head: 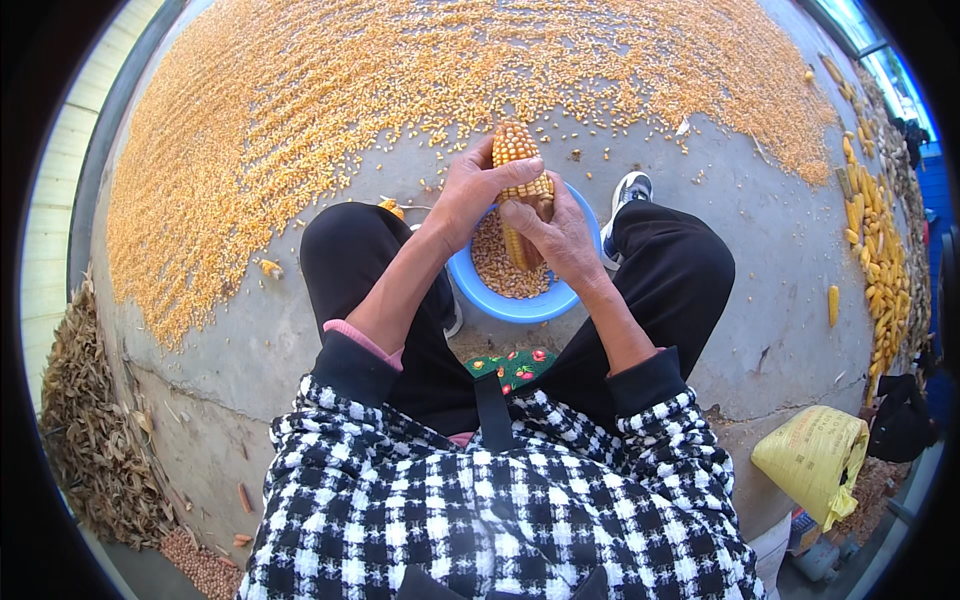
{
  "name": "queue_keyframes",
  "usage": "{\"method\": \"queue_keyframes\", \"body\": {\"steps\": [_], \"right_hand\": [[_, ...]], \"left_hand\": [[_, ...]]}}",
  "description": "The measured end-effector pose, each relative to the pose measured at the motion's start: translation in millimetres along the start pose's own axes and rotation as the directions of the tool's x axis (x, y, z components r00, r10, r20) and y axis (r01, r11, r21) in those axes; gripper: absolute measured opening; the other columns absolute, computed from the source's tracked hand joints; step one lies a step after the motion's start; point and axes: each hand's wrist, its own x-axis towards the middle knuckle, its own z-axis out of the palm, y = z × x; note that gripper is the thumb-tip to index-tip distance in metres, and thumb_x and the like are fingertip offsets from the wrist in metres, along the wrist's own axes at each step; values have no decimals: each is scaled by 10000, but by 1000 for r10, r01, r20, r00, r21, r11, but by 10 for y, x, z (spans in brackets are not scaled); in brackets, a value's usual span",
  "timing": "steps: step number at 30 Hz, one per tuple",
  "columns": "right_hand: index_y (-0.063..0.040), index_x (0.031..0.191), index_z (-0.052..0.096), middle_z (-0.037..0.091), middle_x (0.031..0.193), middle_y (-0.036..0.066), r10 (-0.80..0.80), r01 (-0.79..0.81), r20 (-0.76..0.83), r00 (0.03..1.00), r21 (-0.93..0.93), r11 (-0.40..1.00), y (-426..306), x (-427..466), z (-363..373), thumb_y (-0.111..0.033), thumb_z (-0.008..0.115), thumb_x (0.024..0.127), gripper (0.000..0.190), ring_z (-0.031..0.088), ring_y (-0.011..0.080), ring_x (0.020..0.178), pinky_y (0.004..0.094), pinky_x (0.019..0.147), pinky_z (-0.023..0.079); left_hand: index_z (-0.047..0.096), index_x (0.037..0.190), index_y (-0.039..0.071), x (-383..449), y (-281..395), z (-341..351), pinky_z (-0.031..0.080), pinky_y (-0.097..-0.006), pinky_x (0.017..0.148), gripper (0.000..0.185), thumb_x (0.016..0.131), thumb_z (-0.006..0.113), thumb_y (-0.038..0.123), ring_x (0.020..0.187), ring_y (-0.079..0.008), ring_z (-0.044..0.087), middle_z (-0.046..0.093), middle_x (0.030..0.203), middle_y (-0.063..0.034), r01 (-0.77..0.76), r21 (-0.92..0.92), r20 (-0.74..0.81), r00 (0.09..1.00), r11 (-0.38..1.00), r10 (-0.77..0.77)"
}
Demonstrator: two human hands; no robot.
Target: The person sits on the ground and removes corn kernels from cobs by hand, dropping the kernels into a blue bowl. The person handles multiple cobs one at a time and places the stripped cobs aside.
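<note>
My left hand (pixel 474 178) grips an ear of corn (pixel 514 144) above a blue plastic basin (pixel 517 310), its thumb lying across the kernels. Close against it, my right hand (pixel 555 234) grips the lower end of the ear, where the rows look partly stripped. A second, yellow corn cob (pixel 516 244) shows under my right hand; I cannot tell whether it is held or rests in the basin. Loose corn kernels (pixel 491 262) cover the basin's bottom. The basin stands on the concrete floor between my feet.
Corn kernels (pixel 315 112) are spread widely across the floor ahead. Whole ears (pixel 877 247) are heaped at the right, near a yellow woven sack (pixel 810 457). Dry husks (pixel 97 442) and bare cobs (pixel 199 562) lie at the left. A flowered seat (pixel 517 367) is beneath me.
</note>
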Motion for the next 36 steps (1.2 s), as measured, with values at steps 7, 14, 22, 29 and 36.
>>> {"method": "queue_keyframes", "body": {"steps": [7,14,22,29,36], "right_hand": [[-2,1291,494,625,1082,100,-65,65,4,998,27,998,35,14,-13,-482,586,920,614,584,160,1015,307,912,445],[-4,1263,533,614,1085,49,24,-30,33,999,202,979,-29,26,-41,-403,641,926,533,571,95,960,253,850,461],[4,1285,546,611,1115,38,23,-37,51,998,289,957,-76,1,-46,-339,654,929,507,570,79,974,237,861,464],[-17,1397,474,595,1212,56,-5,-8,43,999,307,952,-94,-33,-52,-236,633,942,529,559,99,1071,249,923,453],[-13,1400,463,594,1219,64,-5,-6,39,999,267,964,-112,-45,-5,-233,635,938,540,566,110,1068,256,916,460]], "left_hand": [[588,1099,25,24,72,-55,526,-291,763,334,846,722,198,842,-131,621,631,950,-47,174,-147,7,985,974,-175],[610,1071,25,-5,15,-18,519,-287,774,299,840,724,175,845,-134,624,637,950,-54,-15,-12,32,999,1000,15],[597,1135,17,19,22,-60,531,-331,862,326,923,626,263,938,-194,661,665,1053,-114,102,-67,25,995,993,-101],[597,1077,19,65,23,-134,523,-355,890,305,970,541,299,935,-208,666,674,1005,-114,123,-200,0,992,972,-126],[581,1080,24,62,-36,-92,546,-311,800,262,950,606,251,865,-171,663,668,982,-99,-37,-44,-46,998,998,35]]}}
